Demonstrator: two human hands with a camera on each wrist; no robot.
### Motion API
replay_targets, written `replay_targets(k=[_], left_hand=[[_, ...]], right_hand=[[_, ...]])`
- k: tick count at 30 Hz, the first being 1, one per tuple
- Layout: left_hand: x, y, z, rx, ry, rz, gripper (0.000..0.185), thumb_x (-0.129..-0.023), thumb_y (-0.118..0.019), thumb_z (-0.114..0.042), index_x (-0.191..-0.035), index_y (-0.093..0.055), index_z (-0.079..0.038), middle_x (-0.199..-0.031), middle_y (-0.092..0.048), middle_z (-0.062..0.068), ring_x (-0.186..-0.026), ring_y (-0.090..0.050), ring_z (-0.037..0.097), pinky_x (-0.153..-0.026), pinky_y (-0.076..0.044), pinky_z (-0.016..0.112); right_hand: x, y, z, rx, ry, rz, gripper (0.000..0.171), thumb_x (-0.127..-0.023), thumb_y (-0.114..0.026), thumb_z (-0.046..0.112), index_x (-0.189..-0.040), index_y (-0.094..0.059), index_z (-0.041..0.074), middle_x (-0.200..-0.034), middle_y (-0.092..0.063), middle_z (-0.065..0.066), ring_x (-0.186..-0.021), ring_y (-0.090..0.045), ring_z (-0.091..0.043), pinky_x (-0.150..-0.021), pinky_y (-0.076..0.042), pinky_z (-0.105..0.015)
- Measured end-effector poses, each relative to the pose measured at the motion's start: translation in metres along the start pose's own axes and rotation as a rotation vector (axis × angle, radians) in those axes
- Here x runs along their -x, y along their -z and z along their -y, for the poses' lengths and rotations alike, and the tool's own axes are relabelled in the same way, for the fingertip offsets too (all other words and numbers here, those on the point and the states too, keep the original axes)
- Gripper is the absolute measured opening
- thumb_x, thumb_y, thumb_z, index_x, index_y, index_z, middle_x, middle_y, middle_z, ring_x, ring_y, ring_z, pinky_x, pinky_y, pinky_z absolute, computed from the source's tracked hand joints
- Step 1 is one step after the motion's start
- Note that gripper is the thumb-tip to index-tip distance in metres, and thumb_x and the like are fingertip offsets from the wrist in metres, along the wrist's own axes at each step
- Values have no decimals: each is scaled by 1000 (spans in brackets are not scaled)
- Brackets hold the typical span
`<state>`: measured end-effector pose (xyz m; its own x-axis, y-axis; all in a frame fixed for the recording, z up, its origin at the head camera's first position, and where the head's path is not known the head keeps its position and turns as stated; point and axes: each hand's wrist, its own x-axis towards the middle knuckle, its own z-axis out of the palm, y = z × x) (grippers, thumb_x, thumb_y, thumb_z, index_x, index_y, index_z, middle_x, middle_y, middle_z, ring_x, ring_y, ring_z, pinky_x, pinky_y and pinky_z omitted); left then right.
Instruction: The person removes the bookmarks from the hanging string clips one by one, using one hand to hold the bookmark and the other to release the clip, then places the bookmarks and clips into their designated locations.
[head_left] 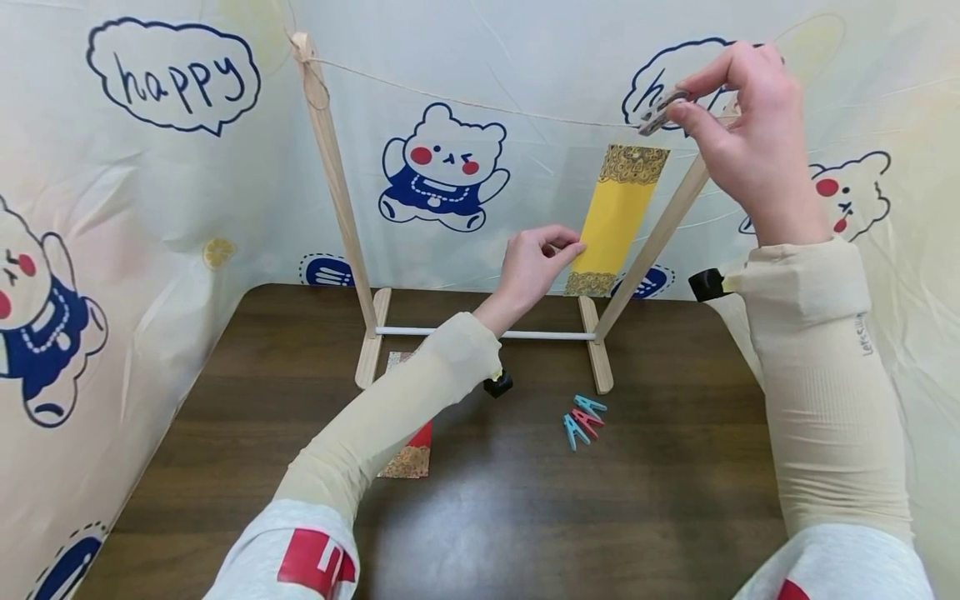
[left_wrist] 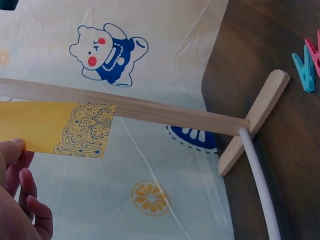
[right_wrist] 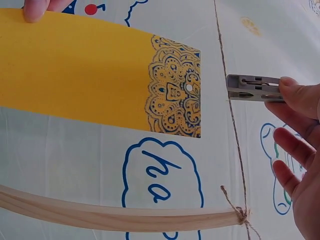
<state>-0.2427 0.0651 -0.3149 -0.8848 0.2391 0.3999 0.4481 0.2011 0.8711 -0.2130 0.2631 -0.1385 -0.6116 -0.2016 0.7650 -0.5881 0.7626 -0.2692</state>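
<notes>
My left hand [head_left: 534,265] pinches the left edge of a yellow bookmark-like card [head_left: 617,218] with lacy patterned ends. The card hangs upright, its top edge just below the twine [head_left: 465,107]. In the right wrist view a small round hole shows in the card's patterned end [right_wrist: 175,90]. My right hand [head_left: 765,137] pinches a grey clothespin [right_wrist: 255,88] between thumb and forefinger, its tip right at the twine and a little above the card. The other fingers of my right hand are spread loosely.
Two wooden posts [head_left: 333,183] on flat feet carry the twine, joined low by a white rod [head_left: 517,335]. Blue and pink clothespins [head_left: 587,422] lie on the brown table [head_left: 600,517]. A red patterned card [head_left: 408,458] lies partly under my left forearm. A printed curtain [head_left: 555,50] stands behind.
</notes>
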Motion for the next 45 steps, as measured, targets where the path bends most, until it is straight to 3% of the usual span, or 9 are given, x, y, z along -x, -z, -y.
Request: replay_targets(k=[5, 10, 18, 25, 31, 35, 38, 41, 45], left_hand=[[4, 2, 4, -1, -6, 3, 15, -99, -74, -21, -105, -81, -9, -92, -76, 0, -77, -59, 16, -70, -48, 24], [9, 5, 9, -2, 5, 7, 16, -99, -74, -22, -106, -81, -9, -93, -76, -1, -77, -58, 16, -70, -48, 24], [14, 9, 15, -4, 29, 6, 16, -99, -74, -22, -106, -81, -9, -94, -76, 0, -78, -58, 16, -71, -47, 23], [19, 12, 18, -14, 25, 6, 17, -98, -75, -22, -106, -81, -8, -94, -76, 1, -77, -57, 17, -70, -48, 23], [26, 15, 21, -5, 52, 14, 17, -99, -75, -22, -107, -81, -9, -94, -76, 1, -78, -57, 18, -70, -47, 23], [32, 18, 24, -10, 66, 28, 18, -99, -74, -23, -108, -81, -9, -95, -76, 1, -79, -57, 18, -69, -47, 23], [36, 19, 27, -12, 65, 37, 18, -99, -74, -23, -108, -80, -9, -95, -76, 2, -79, -58, 18, -70, -48, 23], [39, 19, 29, -21, 69, 37, 19, -99, -74, -24, -108, -81, -9, -96, -77, 1, -78, -57, 18, -69, -47, 23], [44, 20, 31, -36, 69, 29, 18, -99, -75, -24, -107, -81, -9, -97, -77, 1, -78, -58, 18, -69, -47, 24]], right_hand=[[4, 0, 4, -5, -31, -14, 21, -97, -72, 5, -111, -65, -11, -96, -47, 37, -104, -38, 11, -93, -30, -19], [8, 0, 6, 2, -38, -14, 23, -97, -73, 5, -111, -65, -11, -98, -56, 22, -106, -39, 10, -92, -31, -19], [15, 0, 3, -52, 58, -46, 20, -96, -74, 5, -109, -67, -7, -100, -53, 41, -103, -38, 9, -91, -32, -20], [19, 0, 7, -30, 70, -41, 21, -96, -75, 7, -110, -67, -7, -101, -50, 41, -104, -37, 10, -91, -32, -19], [28, -2, 7, -21, 22, -26, 21, -95, -75, 4, -111, -68, -7, -99, -50, 38, -102, -35, 9, -90, -31, -19], [35, -4, 4, -17, 27, -7, 21, -94, -76, 2, -110, -67, -8, -101, -55, 28, -102, -36, 8, -90, -32, -19], [41, -4, 2, -13, 44, 9, 22, -93, -76, 0, -110, -66, -8, -103, -67, 5, -103, -36, 8, -90, -32, -19], [47, -3, 3, -1, 33, 21, 24, -92, -77, -1, -113, -67, -7, -106, -69, -11, -103, -35, 8, -89, -31, -19], [52, -3, 2, 2, 16, 39, 25, -91, -77, -1, -114, -67, -6, -108, -68, -16, -103, -35, 7, -89, -32, -18]])
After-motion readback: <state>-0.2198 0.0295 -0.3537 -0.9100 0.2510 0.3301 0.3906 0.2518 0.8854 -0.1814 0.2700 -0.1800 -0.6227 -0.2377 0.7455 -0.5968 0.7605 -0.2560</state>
